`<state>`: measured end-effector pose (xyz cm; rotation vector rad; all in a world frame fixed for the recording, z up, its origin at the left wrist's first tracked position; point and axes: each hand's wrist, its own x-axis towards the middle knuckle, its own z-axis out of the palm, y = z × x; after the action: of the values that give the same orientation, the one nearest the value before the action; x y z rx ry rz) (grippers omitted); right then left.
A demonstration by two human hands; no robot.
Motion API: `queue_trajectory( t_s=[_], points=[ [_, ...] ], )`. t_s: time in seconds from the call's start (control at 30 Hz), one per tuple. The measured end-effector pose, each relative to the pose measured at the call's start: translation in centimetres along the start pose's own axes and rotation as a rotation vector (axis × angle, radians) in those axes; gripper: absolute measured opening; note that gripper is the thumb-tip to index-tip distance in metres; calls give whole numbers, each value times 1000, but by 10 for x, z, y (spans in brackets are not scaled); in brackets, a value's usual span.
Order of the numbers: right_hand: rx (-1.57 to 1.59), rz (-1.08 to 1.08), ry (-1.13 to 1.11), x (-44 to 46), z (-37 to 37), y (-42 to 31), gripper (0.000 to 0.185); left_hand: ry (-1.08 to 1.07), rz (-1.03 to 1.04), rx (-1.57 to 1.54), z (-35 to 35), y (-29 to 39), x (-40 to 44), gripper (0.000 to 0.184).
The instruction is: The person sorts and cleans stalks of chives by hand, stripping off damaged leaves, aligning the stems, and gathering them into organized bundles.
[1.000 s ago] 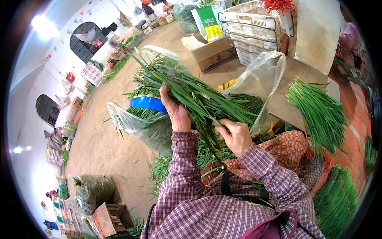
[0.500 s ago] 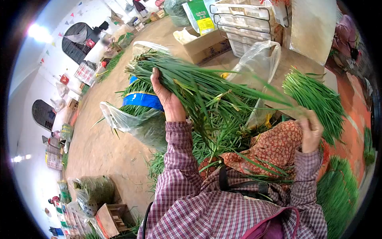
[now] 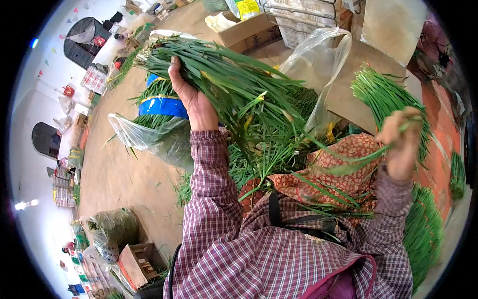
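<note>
Picking blades [image 3: 363, 161] from the bunch [image 3: 234, 74], upper centre, seems in hand: the left hand [image 3: 195, 105] has fingers clamped round it, the right hand [image 3: 401, 142], blurred at right, grips the blades, and the next move likely calls for releasing them clear

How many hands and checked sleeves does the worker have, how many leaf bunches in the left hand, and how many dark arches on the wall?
Left hand and right hand: 2
Checked sleeves: 2
Leaf bunch in the left hand: 1
Dark arches: 2
Total: 7
</note>
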<state>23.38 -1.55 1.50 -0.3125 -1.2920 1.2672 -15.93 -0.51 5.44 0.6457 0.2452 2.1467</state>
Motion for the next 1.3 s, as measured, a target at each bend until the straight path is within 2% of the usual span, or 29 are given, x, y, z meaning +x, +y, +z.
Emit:
queue_trajectory(
  t_s=[0.13, 0.17, 0.2, 0.23, 0.27, 0.3, 0.33, 0.4, 0.47, 0.5, 0.6, 0.63, 0.67, 0.73, 0.8, 0.83, 0.93, 0.97, 1.0, 1.07, 1.13, 1.2, 1.23, 1.27, 1.3],
  points=[
    [-812, -77, -539, -5, 61, 80, 12, 15, 1, -21, -7, 9, 3, 29],
    [-1020, -141, -763, -14, 65, 119, 19, 15, 4, -1, -6, 12, 4, 28],
    [-1226, -38, -984, -18, 82, 134, 25, 13, 5, 20, -9, 14, 5, 27],
    [-1273, 32, -1133, -23, 94, 155, 29, 12, 21, 25, -14, 17, 8, 26],
    [-1257, 8, -1203, -32, 97, 187, 32, 22, 25, 31, -18, 20, 10, 26],
    [-1250, 100, -1300, -37, 109, 207, 30, 28, 41, 31, -21, 24, 13, 26],
    [-1241, 101, -1309, -43, 118, 225, 30, 34, 57, 31, -24, 26, 15, 26],
    [-1315, 103, -1540, -63, 132, 259, 32, 60, 56, 26, -28, 30, 14, 26],
    [-1257, 124, -1612, -90, 126, 296, 33, 45, 32, 62, -27, 31, 12, 26],
    [-1216, -99, -1478, -90, 122, 287, 33, 56, 20, 1, -30, 31, 14, 26],
    [-1179, -96, -1413, -92, 122, 290, 28, 67, 35, -15, -33, 30, 18, 28],
    [-1179, 7, -1453, -93, 122, 294, 24, 82, -2, -18, -33, 30, 18, 29],
    [-1154, -52, -1380, -101, 115, 306, 21, 76, -6, -22, -34, 29, 20, 29],
    [-1273, 40, -1508, -102, 119, 304, 24, 94, -4, -13, -40, 31, 22, 31],
    [-1308, 15, -1575, -103, 120, 304, 23, 96, 12, -14, -40, 31, 24, 32],
    [-1325, 62, -1615, -102, 120, 304, 16, 96, 3, -15, -38, 31, 22, 32],
    [-1303, -52, -1546, -107, 112, 308, 17, 87, -9, -47, -41, 31, 23, 33],
    [-1312, 123, -1610, -110, 114, 319, 24, 92, -19, -62, -44, 33, 24, 33],
    [-1320, 114, -1610, -98, 121, 305, 24, 96, -26, -78, -46, 35, 27, 34],
    [-1288, 351, -1472, -70, 141, 259, 28, 77, -11, -80, -47, 37, 26, 33],
    [-1361, 211, -1410, -65, 131, 249, 28, 107, 5, -47, -48, 36, 28, 33],
    [-1162, -366, -997, -49, 123, 207, 24, 103, 0, -52, -49, 34, 27, 33],
    [-1168, -368, -992, -39, 125, 189, 24, 111, 11, -48, -50, 33, 28, 35],
    [-988, -424, -874, -29, 129, 170, 26, 118, 22, -46, -49, 31, 29, 38],
    [-901, -450, -812, -23, 132, 153, 27, 120, 20, -34, -39, 28, 24, 31]
  ],
)
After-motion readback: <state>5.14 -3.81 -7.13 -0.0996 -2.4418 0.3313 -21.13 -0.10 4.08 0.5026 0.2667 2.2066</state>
